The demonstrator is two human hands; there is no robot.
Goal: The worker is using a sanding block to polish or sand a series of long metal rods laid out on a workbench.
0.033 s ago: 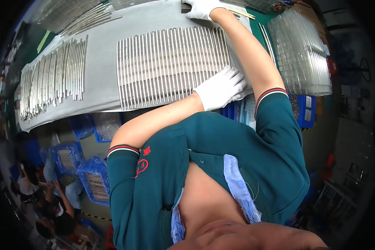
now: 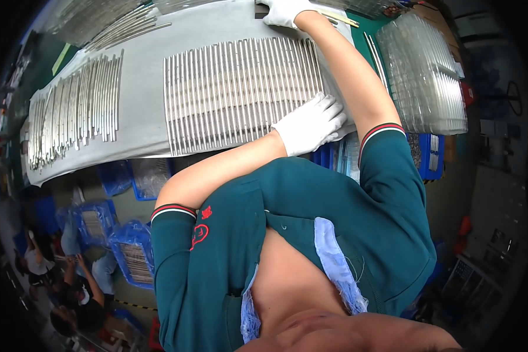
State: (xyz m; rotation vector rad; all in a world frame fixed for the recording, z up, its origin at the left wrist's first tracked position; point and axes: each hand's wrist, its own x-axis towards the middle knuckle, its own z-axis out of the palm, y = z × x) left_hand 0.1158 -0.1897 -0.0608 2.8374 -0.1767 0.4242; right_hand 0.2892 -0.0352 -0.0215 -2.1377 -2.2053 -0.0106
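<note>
A long row of slim metal rods (image 2: 240,94) lies side by side on the grey-covered table (image 2: 144,88) in front of me. My left hand (image 2: 312,124), in a white glove, rests at the near right corner of this row. Its fingers lie loosely bent over the rod ends, and I see nothing held in them. Beyond the row's far right end is my right hand (image 2: 286,12), also gloved in white. Its thumb and fingers are around a small dark block (image 2: 263,12) at the picture's top edge, partly hidden by the glove.
Another group of metal rods (image 2: 79,108) lies at the left, with loose rods (image 2: 126,28) behind it. A stack of clear plastic trays (image 2: 419,76) stands right of my right forearm. Below the table are blue crates (image 2: 132,252); other people (image 2: 79,287) sit at lower left.
</note>
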